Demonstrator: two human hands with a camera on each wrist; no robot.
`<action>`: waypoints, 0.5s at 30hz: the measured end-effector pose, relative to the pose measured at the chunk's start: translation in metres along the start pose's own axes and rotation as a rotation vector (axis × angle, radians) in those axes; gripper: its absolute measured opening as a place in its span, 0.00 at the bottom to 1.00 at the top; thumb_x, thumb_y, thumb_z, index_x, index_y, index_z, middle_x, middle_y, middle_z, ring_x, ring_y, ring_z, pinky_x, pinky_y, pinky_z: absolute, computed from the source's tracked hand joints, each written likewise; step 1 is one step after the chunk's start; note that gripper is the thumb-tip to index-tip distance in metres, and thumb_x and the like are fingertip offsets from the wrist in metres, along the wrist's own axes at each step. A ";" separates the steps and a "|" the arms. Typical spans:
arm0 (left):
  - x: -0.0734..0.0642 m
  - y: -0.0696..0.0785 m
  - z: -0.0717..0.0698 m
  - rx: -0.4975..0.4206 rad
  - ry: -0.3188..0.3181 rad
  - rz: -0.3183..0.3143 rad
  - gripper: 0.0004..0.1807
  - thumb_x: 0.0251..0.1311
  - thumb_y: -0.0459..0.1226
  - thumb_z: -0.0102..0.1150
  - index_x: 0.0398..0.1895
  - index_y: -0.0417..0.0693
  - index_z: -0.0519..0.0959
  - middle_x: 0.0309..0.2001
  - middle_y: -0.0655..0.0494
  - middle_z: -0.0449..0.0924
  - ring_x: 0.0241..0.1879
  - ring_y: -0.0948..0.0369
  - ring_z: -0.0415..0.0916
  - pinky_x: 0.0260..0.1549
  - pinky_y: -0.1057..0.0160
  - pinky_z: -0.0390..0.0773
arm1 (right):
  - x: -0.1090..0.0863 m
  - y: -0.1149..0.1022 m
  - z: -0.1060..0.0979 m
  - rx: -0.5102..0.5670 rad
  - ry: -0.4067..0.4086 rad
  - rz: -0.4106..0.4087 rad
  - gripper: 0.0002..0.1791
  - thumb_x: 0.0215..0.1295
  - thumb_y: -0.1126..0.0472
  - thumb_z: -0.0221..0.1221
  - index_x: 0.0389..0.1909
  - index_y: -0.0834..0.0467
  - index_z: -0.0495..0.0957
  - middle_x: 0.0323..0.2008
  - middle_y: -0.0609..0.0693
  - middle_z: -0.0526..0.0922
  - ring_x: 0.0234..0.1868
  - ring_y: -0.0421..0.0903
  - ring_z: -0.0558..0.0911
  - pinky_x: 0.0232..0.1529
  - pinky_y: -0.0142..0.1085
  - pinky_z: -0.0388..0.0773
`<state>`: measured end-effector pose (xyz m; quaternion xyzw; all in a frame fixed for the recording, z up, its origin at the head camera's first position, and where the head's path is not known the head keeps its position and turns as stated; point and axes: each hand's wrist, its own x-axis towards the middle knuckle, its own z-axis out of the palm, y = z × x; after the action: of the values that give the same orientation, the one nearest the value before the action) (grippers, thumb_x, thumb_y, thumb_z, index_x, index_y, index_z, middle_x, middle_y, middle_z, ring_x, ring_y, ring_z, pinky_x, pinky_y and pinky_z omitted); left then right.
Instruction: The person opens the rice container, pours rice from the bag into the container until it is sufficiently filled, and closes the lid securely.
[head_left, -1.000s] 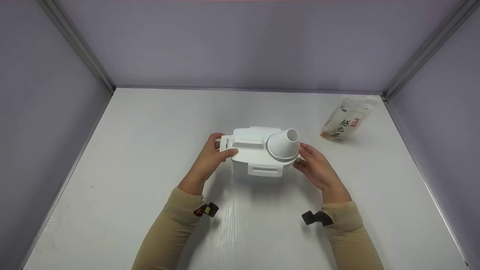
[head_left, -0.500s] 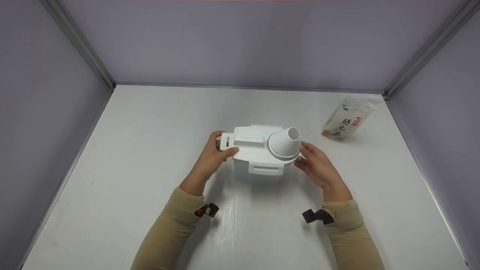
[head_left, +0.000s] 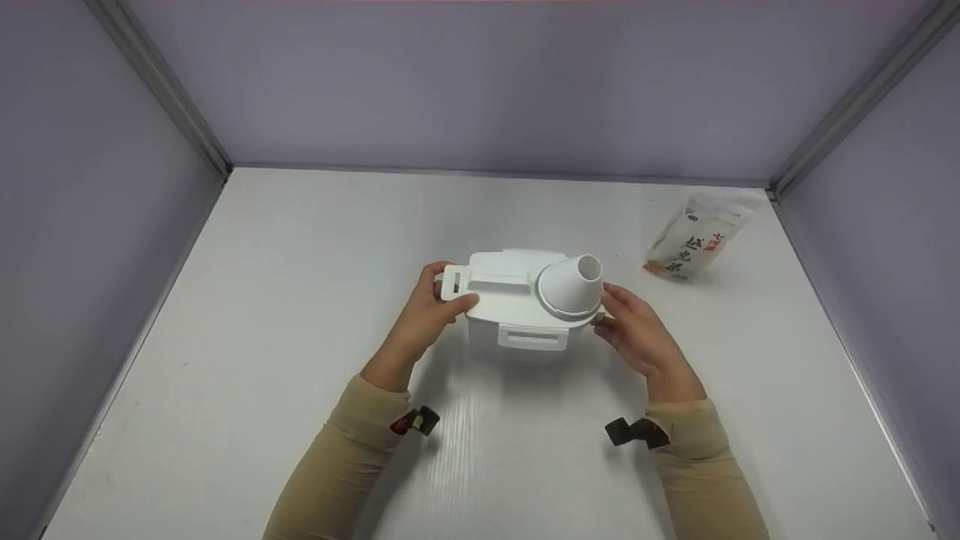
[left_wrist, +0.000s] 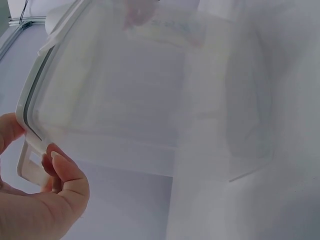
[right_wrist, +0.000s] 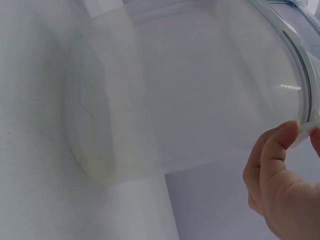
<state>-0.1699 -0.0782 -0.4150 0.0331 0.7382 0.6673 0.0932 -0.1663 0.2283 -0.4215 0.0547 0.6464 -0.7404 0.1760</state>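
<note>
A clear plastic food storage container (left_wrist: pixel 130 95) stands upright on the table, covered by a white lid (head_left: pixel 499 304). The lid carries a raised bar and a cone-shaped spout (head_left: pixel 571 287) at its right end. My left hand (head_left: pixel 424 319) grips the lid's left end, thumb on top and fingers curled beside the left latch (head_left: pixel 454 283), which sticks outward. At the other end, my right hand (head_left: pixel 637 334) pinches the lid's right edge tab between thumb and fingers, as the right wrist view shows. The front latch (head_left: pixel 532 338) also juts out from the lid.
A bag of rice (head_left: pixel 697 238) with printed characters lies at the back right of the white table (head_left: pixel 285 300). Grey-purple panels (head_left: pixel 495 90) enclose the back and both sides. Each wrist wears a small black camera mount (head_left: pixel 637 433).
The container and both hands stay almost where they were. The whole head view shifts only very slightly, and both hands keep their hold on the lid.
</note>
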 end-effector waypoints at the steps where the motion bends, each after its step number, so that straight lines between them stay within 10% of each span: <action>1: 0.000 0.000 0.000 0.000 0.001 -0.001 0.36 0.56 0.39 0.63 0.64 0.43 0.56 0.49 0.43 0.72 0.42 0.55 0.72 0.37 0.61 0.69 | 0.000 0.000 0.000 0.000 -0.002 -0.002 0.33 0.69 0.52 0.52 0.66 0.65 0.53 0.55 0.53 0.66 0.43 0.42 0.73 0.43 0.29 0.74; 15: 0.002 -0.001 0.004 -0.005 -0.007 0.003 0.35 0.58 0.38 0.62 0.64 0.42 0.56 0.46 0.44 0.73 0.38 0.57 0.71 0.34 0.63 0.68 | 0.000 0.000 -0.004 -0.002 -0.022 0.003 0.36 0.69 0.51 0.52 0.68 0.66 0.50 0.55 0.54 0.64 0.43 0.42 0.72 0.42 0.28 0.72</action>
<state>-0.1709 -0.0745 -0.4165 0.0362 0.7360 0.6693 0.0950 -0.1667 0.2322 -0.4216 0.0472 0.6449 -0.7402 0.1842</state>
